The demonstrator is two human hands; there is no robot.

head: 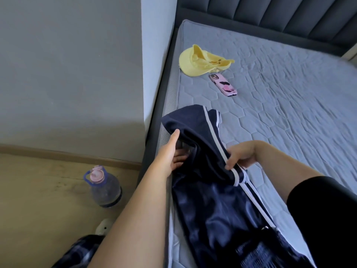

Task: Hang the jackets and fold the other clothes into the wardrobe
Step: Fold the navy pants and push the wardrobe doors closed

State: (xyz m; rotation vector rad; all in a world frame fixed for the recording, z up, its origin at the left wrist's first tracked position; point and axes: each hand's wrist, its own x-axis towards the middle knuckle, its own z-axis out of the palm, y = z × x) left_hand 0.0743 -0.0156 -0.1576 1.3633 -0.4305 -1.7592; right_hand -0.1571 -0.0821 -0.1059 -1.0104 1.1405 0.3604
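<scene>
**Both hands hold the dark garment at the near left edge of the bed**

A navy garment with white stripes lies on the mattress, along its near left edge. The far end of the garment is lifted and folded over, and the rest stretches toward the near side of the bed.

The left hand reaches under the lifted part. Its thumb is straight and rests on top of the cloth, while the other fingers go under the fabric; they are partly hidden, so I cannot tell how tightly they are curled. The right hand grips the striped edge of the garment from the right side. Its fingers are curled and pressed together, and they pinch the cloth at the white stripe.

Farther on the mattress lies a yellow cap, and just beside it, a little nearer, a phone in a pink case. They are well apart from the garment.

On the wooden floor, to the left of the bed, stands a clear bottle with a pink lid and a blue handle. At the near bottom edge is a piece of dark checked cloth.
</scene>
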